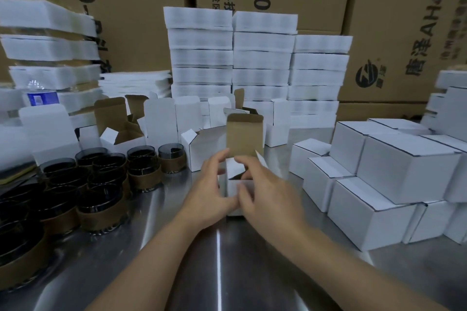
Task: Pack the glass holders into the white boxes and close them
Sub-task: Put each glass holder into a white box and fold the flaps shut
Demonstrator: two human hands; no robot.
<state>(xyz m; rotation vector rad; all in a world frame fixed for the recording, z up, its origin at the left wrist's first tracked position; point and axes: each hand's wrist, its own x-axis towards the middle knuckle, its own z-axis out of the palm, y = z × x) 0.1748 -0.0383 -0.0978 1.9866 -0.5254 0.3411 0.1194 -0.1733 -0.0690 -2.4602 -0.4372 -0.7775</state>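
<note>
At the far left, the nearest glass holders (22,255) are cut off by the frame edge. The rest of the dark group with brown sleeves (101,184) crowds the left of the steel table (219,260). Behind them a water bottle (41,96) is half hidden by an open box, and blurred piles of flat white blanks (50,48) rise at the far left. A row of open empty boxes (121,124) stands just beyond the holders, their flaps up.

The left hand (212,184) grips the left side of the white box (240,187) at the centre, with its fingers curled round the wall and its thumb on the near face. The box stands upright on the table, and its brown-lined lid flap (243,134) points up. Only a dark gap shows in the mouth, so I cannot tell what is inside. The right hand (267,189) holds the box's right side, with its fingers bent over the top edge and covering most of that wall.

Taller stacks of blanks (227,58) stand far behind. At the right, closed white boxes (379,179) are piled near the hand but do not touch it. Brown cartons (391,33) fill the background.
</note>
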